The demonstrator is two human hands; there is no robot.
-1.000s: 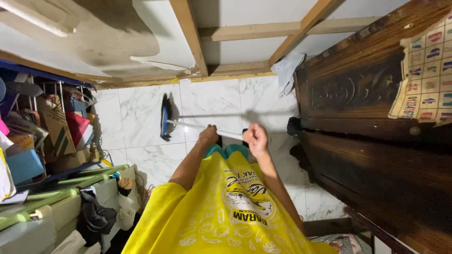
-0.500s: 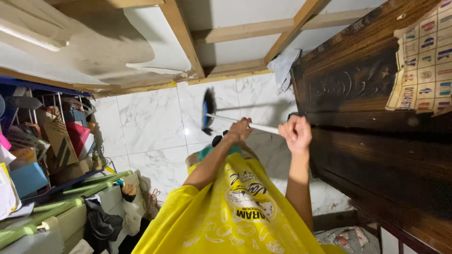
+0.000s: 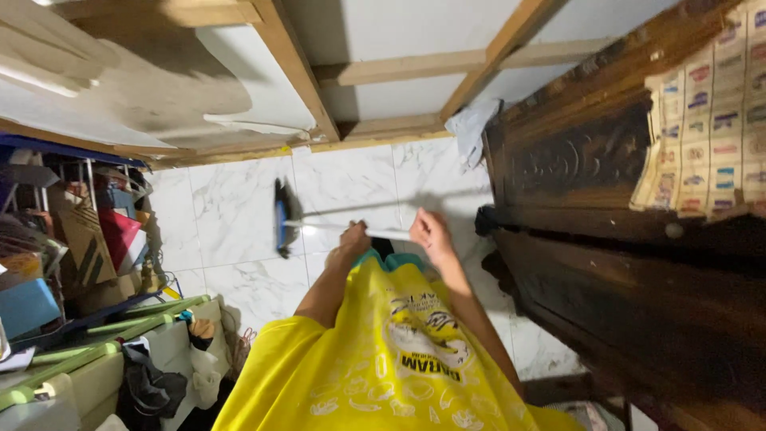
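Note:
Both my hands hold a thin white handle [image 3: 383, 232] that ends in a blue and dark broom head [image 3: 282, 217] resting on the white marble tile floor [image 3: 231, 207]. My left hand [image 3: 353, 242] grips the handle nearer the head. A little further back, towards the end of the handle, my right hand [image 3: 429, 233] is closed on it. Both bare forearms reach out over my yellow printed shirt [image 3: 399, 367], which fills the lower middle of the view.
Dark carved wooden furniture [image 3: 622, 271] stands close on the right, with a printed paper sheet [image 3: 710, 112] hanging on it. Cluttered shelves [image 3: 72, 231], green poles [image 3: 104, 335] and dark cloth [image 3: 152, 387] crowd the left. Wooden framing [image 3: 383, 128] and a crumpled grey rag [image 3: 471, 128] lie beyond the floor.
The broom head has swung left and nearer across the tiles, back to about where it was a second ago. Both hands moved left with the handle and kept their grip.

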